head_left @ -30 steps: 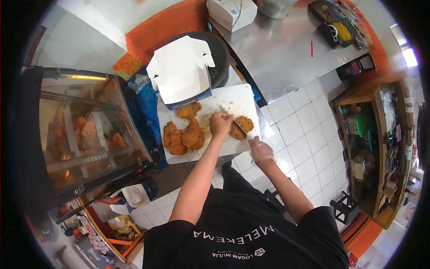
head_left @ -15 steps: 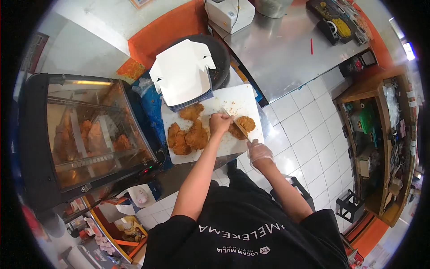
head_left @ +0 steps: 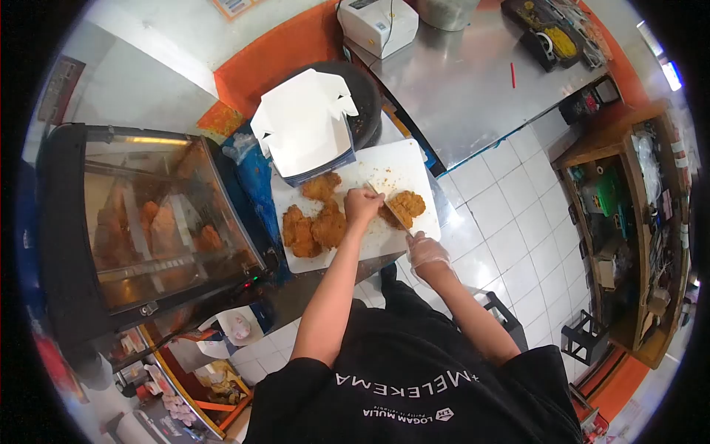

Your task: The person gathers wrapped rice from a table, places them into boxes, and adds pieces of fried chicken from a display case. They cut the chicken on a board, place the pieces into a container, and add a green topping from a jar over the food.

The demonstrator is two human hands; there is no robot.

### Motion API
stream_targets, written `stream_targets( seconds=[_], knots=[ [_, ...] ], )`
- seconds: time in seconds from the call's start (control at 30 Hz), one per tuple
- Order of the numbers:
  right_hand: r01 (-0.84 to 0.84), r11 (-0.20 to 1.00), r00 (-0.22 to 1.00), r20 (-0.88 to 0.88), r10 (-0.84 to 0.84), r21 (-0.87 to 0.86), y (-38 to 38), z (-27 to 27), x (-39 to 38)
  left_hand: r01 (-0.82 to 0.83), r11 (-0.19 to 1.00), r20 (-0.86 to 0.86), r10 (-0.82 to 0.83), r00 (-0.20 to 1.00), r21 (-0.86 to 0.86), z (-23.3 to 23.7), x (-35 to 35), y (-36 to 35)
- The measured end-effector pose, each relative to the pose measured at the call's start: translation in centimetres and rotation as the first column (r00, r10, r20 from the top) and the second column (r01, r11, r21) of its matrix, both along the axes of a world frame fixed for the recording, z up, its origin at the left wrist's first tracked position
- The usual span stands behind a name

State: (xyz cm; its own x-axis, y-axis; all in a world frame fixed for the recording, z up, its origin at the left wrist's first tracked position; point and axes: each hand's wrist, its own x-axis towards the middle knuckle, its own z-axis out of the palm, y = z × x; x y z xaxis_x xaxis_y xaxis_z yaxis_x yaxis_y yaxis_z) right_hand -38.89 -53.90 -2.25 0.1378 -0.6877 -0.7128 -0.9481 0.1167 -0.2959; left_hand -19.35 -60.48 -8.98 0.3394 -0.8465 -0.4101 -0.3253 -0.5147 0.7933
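Note:
A knife lies slantwise across a piece of fried chicken at the right side of a white cutting board. My right hand, in a clear plastic glove, is closed around the handle end at the board's front edge. Toward the blade's far end, my left hand is closed with its fingers on the knife. Some of the chicken under and behind the blade is hidden by my left hand. More fried chicken pieces sit on the board left of my left wrist. Crumbs are scattered beyond the knife.
A stack of white cardboard boxes overlaps the board's far left corner. A glass-fronted warmer with fried chicken stands at left. Behind are a dark round bowl and a steel counter. Wooden shelving is at right.
The view has shifted slightly. Both hands stay on the knife, which still lies across the same chicken piece; its handle end appears slightly lower.

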Motion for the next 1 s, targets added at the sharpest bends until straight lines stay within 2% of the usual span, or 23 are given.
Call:
stream_targets(
  seconds=[0.07, 0.13, 0.23, 0.27, 0.3, 0.33, 0.43, 0.47, 0.5, 0.53, 0.57, 0.63, 0.67, 0.7, 0.83, 0.9, 0.93, 1.0],
  knots=[
    [0.077, 0.997, 0.997, -0.003, -0.077, 0.016, 1.0, -3.2, 0.2, 0.016, 1.000, 0.051, -0.018, 0.999, 0.025, -0.5, 0.0, 0.6],
    [0.080, 0.995, 0.996, 0.032, -0.078, -0.061, 1.5, -5.8, 0.5, 0.064, 0.997, 0.147, -0.068, 0.987, 0.031, 0.8, 0.0, -0.1],
    [0.059, 0.989, 0.996, 0.067, -0.050, -0.133, 0.6, -6.0, 0.8, 0.049, 0.999, 0.190, -0.048, 0.981, -0.001, 0.1, 0.5, -1.0],
    [0.037, 0.988, 0.997, 0.067, -0.027, -0.152, 0.6, -5.0, 0.7, 0.043, 0.998, 0.145, -0.047, 0.988, 0.035, 0.3, 0.6, -1.4],
    [0.012, 0.984, 0.998, 0.065, -0.001, -0.178, 0.2, -4.4, 0.6, 0.058, 0.998, 0.131, -0.056, 0.990, -0.008, 0.5, 0.4, -1.8],
    [-0.238, 0.889, 0.956, 0.069, 0.287, -0.392, 0.5, -4.9, -0.7, 0.070, 0.996, 0.119, -0.064, 0.991, -0.050, 0.6, 0.2, -1.9],
    [-0.021, 0.974, 0.998, 0.054, 0.034, -0.226, -0.6, -1.2, -2.2, 0.080, 0.992, 0.039, -0.076, 0.996, -0.100, 3.5, -1.8, -2.3],
    [-0.057, 0.969, 0.995, 0.061, 0.074, -0.242, -1.0, 2.1, -2.4, 0.096, 0.989, 0.027, -0.094, 0.995, -0.108, 3.3, -2.5, -2.8],
    [-0.081, 0.972, 0.995, 0.036, 0.091, -0.222, -1.2, 2.0, -2.6, 0.112, 0.986, 0.014, -0.111, 0.994, -0.126, 2.8, -2.9, -3.4],
    [-0.101, 0.974, 0.994, 0.010, 0.105, -0.205, -1.6, 1.6, -2.9, 0.082, 0.996, -0.044, -0.084, 0.995, -0.044, 2.1, -3.3, -3.7],
    [-0.117, 0.976, 0.993, -0.016, 0.116, -0.183, -1.8, 1.0, -3.3, 0.083, 0.996, -0.008, -0.083, 0.996, -0.035, 1.5, -3.5, -4.0],
    [0.008, 0.987, 1.000, -0.025, -0.012, -0.159, -1.6, -3.9, -3.6, 0.085, 0.996, 0.061, -0.085, 0.994, 0.006, -0.2, -3.7, -3.6],
    [0.041, 0.990, 0.998, -0.043, -0.047, -0.135, -2.2, -3.8, -2.9, 0.080, 0.997, -0.002, -0.080, 0.997, 0.021, -2.1, -3.3, -3.9],
    [0.073, 0.991, 0.995, -0.060, -0.080, -0.112, -2.3, -3.8, -2.3, 0.090, 0.995, 0.034, -0.091, 0.995, 0.039, -2.1, -3.3, -3.6],
    [0.038, 0.985, 0.999, 0.026, -0.034, -0.171, -2.8, -4.6, -2.8, 0.114, 0.993, 0.187, -0.117, 0.975, 0.027, -0.6, -2.7, -5.1],
    [-0.038, 0.977, 0.999, 0.014, 0.042, -0.211, -3.4, -1.4, -3.0, 0.129, 0.992, 0.227, -0.126, 0.966, 0.000, 0.0, -2.7, -5.6],
    [-0.075, 0.973, 0.997, 0.008, 0.078, -0.217, -3.3, -0.5, -3.0, 0.109, 0.993, 0.105, -0.105, 0.989, -0.034, 0.8, -2.9, -5.6],
    [-0.023, 0.982, 1.000, -0.003, 0.023, -0.188, -3.6, -0.8, -3.7, 0.117, 0.991, 0.062, -0.113, 0.992, -0.067, 3.1, -3.8, -5.8]
  ],
)
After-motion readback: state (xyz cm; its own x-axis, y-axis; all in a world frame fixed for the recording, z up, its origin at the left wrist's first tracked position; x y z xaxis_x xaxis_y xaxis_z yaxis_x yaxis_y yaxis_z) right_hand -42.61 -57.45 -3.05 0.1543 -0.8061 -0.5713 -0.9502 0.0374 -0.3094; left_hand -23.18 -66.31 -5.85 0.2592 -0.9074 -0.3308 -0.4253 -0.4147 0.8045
